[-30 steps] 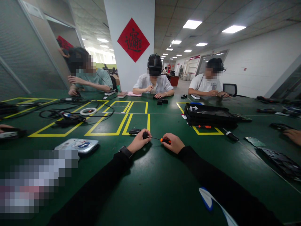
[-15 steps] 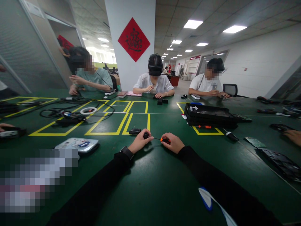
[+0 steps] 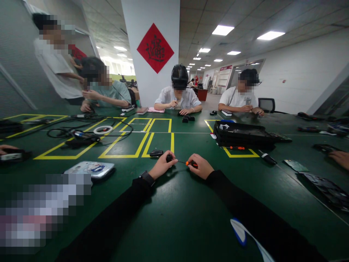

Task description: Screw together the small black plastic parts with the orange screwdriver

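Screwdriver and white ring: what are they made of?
Screwdriver: handle probably plastic, judging by its black and orange colouring; thin, straight shaft likely metal, finish unclear. White ring: perhaps smooth plastic, given its even, pale surface, though tape is possible.

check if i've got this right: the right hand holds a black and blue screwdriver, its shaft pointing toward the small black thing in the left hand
Not quite: in the head view the screwdriver is black and orange, not black and blue. The rest stands: the right hand holds it, with its shaft pointing toward the small black thing in the left hand.
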Demonstrator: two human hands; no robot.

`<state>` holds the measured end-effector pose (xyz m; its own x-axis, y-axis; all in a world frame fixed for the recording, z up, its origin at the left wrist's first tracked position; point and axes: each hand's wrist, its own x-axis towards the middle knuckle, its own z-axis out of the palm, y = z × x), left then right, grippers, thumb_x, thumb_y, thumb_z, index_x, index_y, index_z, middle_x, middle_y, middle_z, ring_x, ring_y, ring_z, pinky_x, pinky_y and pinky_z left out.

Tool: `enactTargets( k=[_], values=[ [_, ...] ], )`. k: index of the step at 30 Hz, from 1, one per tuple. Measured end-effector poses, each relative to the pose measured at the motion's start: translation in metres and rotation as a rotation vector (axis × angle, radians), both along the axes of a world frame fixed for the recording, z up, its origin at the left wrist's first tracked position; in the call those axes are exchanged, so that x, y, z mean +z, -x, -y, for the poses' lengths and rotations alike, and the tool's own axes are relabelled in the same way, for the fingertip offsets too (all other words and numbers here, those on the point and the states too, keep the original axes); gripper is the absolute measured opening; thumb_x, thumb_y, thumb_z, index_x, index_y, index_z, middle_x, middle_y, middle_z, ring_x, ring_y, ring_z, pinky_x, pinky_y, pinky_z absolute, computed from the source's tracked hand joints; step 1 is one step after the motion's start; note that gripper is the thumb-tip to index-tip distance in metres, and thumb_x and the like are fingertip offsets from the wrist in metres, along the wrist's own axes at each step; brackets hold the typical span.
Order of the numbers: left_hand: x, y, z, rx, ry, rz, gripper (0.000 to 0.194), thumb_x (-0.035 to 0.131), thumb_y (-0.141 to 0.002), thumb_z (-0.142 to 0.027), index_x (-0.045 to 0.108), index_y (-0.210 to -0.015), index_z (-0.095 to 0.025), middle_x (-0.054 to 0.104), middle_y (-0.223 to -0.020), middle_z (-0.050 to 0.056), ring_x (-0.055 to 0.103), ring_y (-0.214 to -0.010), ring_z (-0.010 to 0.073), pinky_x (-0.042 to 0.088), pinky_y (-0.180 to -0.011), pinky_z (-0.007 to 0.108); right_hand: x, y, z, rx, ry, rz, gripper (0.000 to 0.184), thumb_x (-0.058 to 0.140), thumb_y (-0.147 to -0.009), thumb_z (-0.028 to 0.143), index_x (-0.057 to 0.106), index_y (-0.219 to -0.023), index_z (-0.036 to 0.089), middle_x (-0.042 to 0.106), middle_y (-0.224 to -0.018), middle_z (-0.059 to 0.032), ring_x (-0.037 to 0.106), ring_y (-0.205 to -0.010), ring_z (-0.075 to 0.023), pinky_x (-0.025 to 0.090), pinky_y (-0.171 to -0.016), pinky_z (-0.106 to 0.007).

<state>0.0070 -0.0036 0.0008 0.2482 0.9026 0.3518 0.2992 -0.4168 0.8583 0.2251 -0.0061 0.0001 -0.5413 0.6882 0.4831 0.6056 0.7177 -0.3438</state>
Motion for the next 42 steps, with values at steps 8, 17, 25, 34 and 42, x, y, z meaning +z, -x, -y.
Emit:
enactTargets(
  k=[8,17,25,34,42],
  values=[
    [0.0007,0.0003,0.0008,-0.016,0.000,-0.004,0.022,0.056,-0.070,-0.035,0.051,-0.082,-0.017,0.053,-0.076,0.000,0.049,-0.070,0.0112,0.040,-0.067,0.025,0.0029,0.0016,0.0021,-0.029,0.035,0.006,0.021,0.057,-0.072,0.027,0.051,-0.089,0.016,0.052,-0.085,-0.0043,0.045,-0.079,-0.0155,0.036,-0.071,-0.027],
    [0.0013,-0.0004,0.0012,-0.008,-0.003,-0.002,0.021,0.056,-0.070,-0.034,0.050,-0.081,-0.017,0.052,-0.076,-0.001,0.048,-0.070,0.0114,0.040,-0.068,0.026,0.0034,-0.0004,-0.0018,0.032,0.003,0.053,0.017,0.038,-0.082,0.015,0.055,-0.084,0.017,0.052,-0.090,-0.0057,0.044,-0.087,-0.0165,0.035,-0.081,-0.032],
    [0.0019,0.0002,0.0015,-0.019,-0.026,-0.018,0.020,0.056,-0.070,-0.033,0.050,-0.080,-0.017,0.053,-0.077,0.000,0.049,-0.072,0.0118,0.040,-0.070,0.026,0.0017,0.0000,-0.0009,0.012,-0.009,-0.026,0.014,0.051,-0.071,0.014,0.049,-0.084,0.017,0.051,-0.092,-0.0057,0.043,-0.089,-0.0180,0.035,-0.081,-0.032],
    [0.0040,-0.0007,0.0040,-0.015,0.002,-0.021,0.020,0.052,-0.072,-0.035,0.050,-0.082,-0.017,0.052,-0.078,-0.001,0.048,-0.072,0.0120,0.040,-0.069,0.025,0.0033,0.0009,0.0022,-0.027,0.006,0.006,0.016,0.052,-0.076,0.024,0.050,-0.090,0.017,0.051,-0.090,-0.0056,0.043,-0.087,-0.0180,0.035,-0.079,-0.032],
    [0.0031,-0.0001,0.0028,-0.002,0.018,-0.015,0.020,0.053,-0.071,-0.035,0.051,-0.081,-0.018,0.053,-0.079,0.000,0.049,-0.074,0.0128,0.040,-0.071,0.026,0.0008,-0.0002,-0.0031,0.006,-0.001,0.058,0.011,0.043,-0.078,0.015,0.053,-0.079,0.017,0.052,-0.087,-0.0053,0.043,-0.086,-0.0171,0.035,-0.079,-0.032]
  ],
)
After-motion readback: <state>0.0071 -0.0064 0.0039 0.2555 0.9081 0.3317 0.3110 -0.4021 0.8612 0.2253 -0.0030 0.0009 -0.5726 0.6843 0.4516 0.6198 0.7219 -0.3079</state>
